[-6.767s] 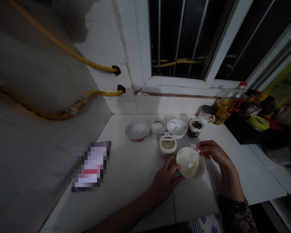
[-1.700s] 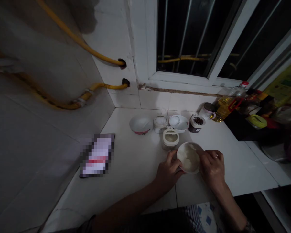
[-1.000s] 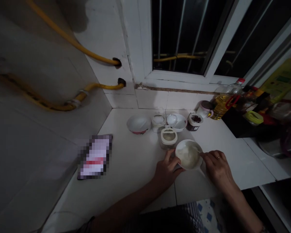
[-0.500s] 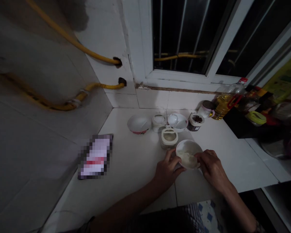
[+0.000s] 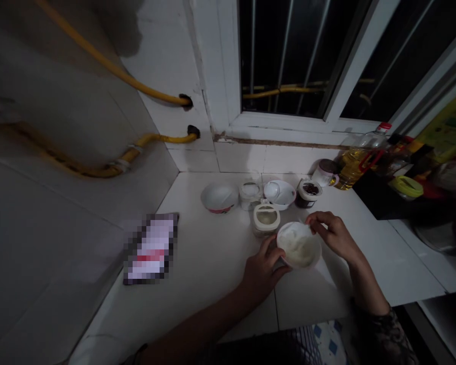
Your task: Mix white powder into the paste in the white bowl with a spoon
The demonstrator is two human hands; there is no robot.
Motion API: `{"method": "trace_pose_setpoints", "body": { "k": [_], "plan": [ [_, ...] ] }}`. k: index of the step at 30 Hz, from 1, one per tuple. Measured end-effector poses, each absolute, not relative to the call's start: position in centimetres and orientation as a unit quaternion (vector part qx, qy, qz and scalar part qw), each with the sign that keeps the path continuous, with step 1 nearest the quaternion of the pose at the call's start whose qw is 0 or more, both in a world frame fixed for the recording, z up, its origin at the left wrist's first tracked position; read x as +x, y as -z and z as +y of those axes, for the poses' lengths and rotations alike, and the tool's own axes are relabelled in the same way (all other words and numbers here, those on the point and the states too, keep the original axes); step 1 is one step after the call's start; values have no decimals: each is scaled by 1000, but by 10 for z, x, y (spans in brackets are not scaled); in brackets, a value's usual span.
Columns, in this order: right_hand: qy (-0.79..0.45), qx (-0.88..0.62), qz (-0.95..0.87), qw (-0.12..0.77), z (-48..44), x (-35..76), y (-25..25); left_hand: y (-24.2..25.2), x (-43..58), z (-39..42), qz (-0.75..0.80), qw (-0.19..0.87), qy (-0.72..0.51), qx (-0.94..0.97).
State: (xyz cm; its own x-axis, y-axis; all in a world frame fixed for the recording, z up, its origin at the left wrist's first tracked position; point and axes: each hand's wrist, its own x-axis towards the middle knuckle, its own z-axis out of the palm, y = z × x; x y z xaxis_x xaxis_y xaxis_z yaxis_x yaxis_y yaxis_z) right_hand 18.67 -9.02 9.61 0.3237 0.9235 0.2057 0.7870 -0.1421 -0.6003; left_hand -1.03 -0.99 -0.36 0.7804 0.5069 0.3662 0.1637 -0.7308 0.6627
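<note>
White bowl (image 5: 316, 257) of pale paste (image 5: 298, 244), left hand (image 5: 261, 271) gripping it.

Two hands (image 5: 262, 274), three white bowls (image 5: 219, 196)

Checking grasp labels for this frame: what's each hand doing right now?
Left hand: closed, holding the white bowl by its side.
Right hand: fingers curled at the bowl's rim; can't tell if it's holding anything.

Legible text for you: none. Yellow-green packet (image 5: 446, 119), print too small to read. Pixelated rectangular item (image 5: 150, 248) on bench (image 5: 209, 253), blurred out. White bowl (image 5: 219, 197), red marking on side, unreadable.
</note>
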Motion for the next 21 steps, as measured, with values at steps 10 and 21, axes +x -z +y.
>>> {"method": "trace_pose_setpoints", "body": {
  "k": [10, 21],
  "plan": [
    [-286, -699, -562, 336, -69, 183, -87, 1, -10, -8, 186, 315, -269, 891],
    [-359, -694, -404, 475, -76, 207, -80, 1, -10, -7, 186, 318, -259, 893]
  ]
}}
